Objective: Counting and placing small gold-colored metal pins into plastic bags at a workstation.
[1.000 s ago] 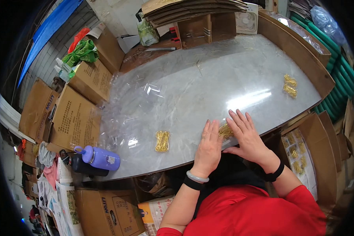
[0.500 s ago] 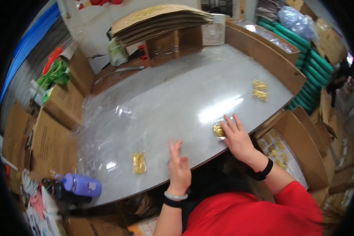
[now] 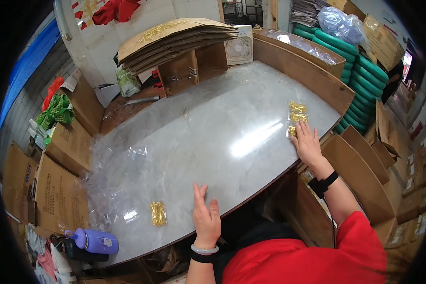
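My right hand [image 3: 308, 143] lies with its fingers stretched out at the right of the grey table [image 3: 189, 156]. Its fingertips touch a small clear packet of gold pin-like pieces [image 3: 291, 131], partly hidden beneath them. Just beyond, more such gold packets [image 3: 297, 111] lie in a column. Near the front edge my left hand [image 3: 206, 215] is held with fingers extended and holds nothing; its first two fingers look crossed. To its left rests a clear packet filled with gold pieces [image 3: 158, 213], apart from the hand.
Clear plastic bags [image 3: 111, 189] spread over the table's left side. A purple bottle [image 3: 97, 241] stands at the front left corner. Cardboard boxes [image 3: 61, 194] line the left, a wooden rail [image 3: 312, 64] the right. An open carton [image 3: 359, 175] is below the right edge.
My right hand has slid a gold packet away and to the right, up to the other packets there. My left hand keeps much the same pose. The view has shifted a little.
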The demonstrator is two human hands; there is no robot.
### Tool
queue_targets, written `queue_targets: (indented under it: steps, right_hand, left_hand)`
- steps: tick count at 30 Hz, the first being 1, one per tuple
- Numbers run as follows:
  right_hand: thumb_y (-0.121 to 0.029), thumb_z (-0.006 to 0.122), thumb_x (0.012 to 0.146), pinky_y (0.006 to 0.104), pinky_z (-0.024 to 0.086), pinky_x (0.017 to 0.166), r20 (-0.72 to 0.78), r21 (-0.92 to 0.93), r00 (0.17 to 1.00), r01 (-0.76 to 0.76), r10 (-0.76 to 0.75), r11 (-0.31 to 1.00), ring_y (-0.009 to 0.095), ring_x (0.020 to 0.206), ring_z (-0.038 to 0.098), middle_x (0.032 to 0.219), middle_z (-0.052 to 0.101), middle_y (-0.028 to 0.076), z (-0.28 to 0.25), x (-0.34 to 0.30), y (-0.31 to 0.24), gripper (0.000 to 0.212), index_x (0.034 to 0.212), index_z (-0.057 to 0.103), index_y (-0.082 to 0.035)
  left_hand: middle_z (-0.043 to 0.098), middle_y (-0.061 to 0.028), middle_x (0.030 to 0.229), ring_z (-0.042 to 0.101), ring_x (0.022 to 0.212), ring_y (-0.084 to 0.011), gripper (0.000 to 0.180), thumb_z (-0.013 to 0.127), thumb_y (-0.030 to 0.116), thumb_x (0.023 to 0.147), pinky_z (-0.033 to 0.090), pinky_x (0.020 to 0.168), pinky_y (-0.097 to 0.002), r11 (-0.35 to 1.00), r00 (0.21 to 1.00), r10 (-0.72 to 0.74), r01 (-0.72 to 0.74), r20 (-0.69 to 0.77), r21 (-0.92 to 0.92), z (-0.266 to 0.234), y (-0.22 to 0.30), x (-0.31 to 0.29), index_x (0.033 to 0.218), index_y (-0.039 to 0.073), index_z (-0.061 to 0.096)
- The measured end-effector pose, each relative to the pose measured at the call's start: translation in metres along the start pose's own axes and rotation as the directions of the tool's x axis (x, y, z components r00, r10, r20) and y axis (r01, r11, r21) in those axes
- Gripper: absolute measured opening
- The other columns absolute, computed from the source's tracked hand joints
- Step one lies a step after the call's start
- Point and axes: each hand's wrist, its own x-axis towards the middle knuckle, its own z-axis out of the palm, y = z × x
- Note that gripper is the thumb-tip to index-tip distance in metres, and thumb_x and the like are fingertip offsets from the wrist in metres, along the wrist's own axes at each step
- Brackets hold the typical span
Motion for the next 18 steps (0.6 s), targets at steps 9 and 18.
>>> queue_targets:
  steps: [9,18]
  right_hand:
    - [-0.041,0.053,0.101,0.0575,0.021,0.120,0.150,0.151,0.985,-0.104,0.082,0.983,0.037,0.149,0.026,0.160,0.031,0.020,-0.019,0.025,-0.002,0.067,0.153,0.035,-0.003]
    - [-0.056,0.053,0.097,0.0577,0.019,0.120,-0.016,0.321,0.983,0.176,-0.181,0.930,0.047,0.149,0.019,0.160,0.026,0.026,-0.030,0.118,-0.080,0.076,0.153,0.036,-0.007]
  left_hand:
    - [0.052,-0.0289,0.140,0.053,0.130,-0.0421,0.066,0.054,0.023,0.104,0.041,0.110,-0.0442,0.990,1.000,0.012,-0.014,0.021,0.138,-0.005,0.003,-0.002,0.154,-0.006,0.024]
    - [0.050,-0.0310,0.139,0.046,0.132,-0.0479,0.053,0.063,0.020,0.097,0.040,0.108,-0.0503,0.880,0.998,0.059,-0.068,0.035,0.470,-0.042,0.013,-0.001,0.137,-0.011,0.048]
